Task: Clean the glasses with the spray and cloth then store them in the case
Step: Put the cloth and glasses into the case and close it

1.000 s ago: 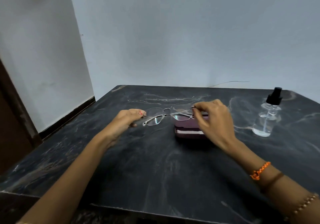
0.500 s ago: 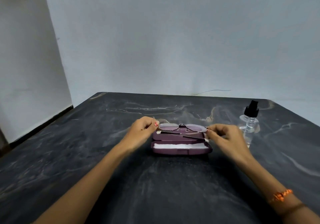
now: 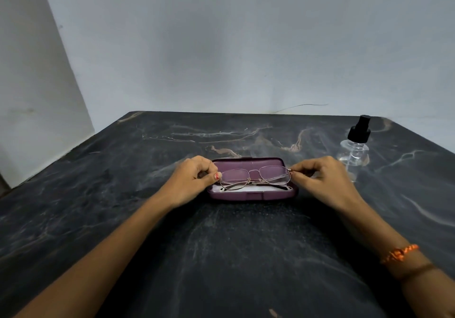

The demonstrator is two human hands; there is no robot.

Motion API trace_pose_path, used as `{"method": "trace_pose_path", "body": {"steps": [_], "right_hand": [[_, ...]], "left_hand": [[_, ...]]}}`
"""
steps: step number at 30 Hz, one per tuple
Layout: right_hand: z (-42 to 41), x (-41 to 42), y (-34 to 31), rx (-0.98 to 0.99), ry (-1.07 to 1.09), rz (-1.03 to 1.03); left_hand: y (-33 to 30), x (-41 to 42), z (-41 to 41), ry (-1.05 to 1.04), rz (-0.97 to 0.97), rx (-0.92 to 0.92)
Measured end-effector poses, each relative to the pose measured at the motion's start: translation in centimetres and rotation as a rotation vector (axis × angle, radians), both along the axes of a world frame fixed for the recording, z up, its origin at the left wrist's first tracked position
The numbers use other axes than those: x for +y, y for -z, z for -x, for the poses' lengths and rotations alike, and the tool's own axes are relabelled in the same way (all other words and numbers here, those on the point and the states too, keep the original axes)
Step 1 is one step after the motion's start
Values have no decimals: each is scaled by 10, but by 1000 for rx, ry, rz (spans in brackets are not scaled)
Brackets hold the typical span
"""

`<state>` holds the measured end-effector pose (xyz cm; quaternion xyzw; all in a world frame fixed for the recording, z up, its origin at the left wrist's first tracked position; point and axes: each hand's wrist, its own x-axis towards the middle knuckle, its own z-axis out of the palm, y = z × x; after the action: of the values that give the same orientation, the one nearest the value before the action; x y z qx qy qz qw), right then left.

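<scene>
The thin metal-framed glasses [image 3: 254, 176] are folded and sit low in the open purple case [image 3: 248, 196] at the table's middle. A white cloth [image 3: 256, 188] lines the case's near half under the glasses. My left hand [image 3: 192, 182] pinches the frame's left end. At the frame's right end, my right hand [image 3: 322, 181] pinches it between thumb and fingers. The clear spray bottle [image 3: 355, 150] with a black pump stands upright to the right, a little beyond my right hand.
The dark marble table [image 3: 221, 256] runs to a wall at the back and a wall on the left. A thin wire [image 3: 302, 106] lies along the back edge.
The glasses went from open and held left of the case to folded and lowered into it. Both hands moved down with them. The view shifted so the case sits centred.
</scene>
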<state>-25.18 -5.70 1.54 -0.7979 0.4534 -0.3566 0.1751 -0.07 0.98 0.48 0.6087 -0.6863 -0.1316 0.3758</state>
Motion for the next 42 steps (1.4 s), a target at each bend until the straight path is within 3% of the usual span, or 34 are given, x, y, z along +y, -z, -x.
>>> {"method": "trace_pose_path", "body": {"steps": [20, 31, 36, 42], "right_hand": [[10, -1, -3, 154, -146, 32], [9, 0, -3, 106, -149, 27], [8, 0, -4, 132, -153, 23], [7, 1, -5, 61, -175, -64]], "left_hand": [[-9, 6, -3, 43, -69, -29], [-8, 6, -9, 61, -110, 11], [-11, 7, -14, -2, -213, 87], [-11, 10, -12, 71, -297, 145]]}}
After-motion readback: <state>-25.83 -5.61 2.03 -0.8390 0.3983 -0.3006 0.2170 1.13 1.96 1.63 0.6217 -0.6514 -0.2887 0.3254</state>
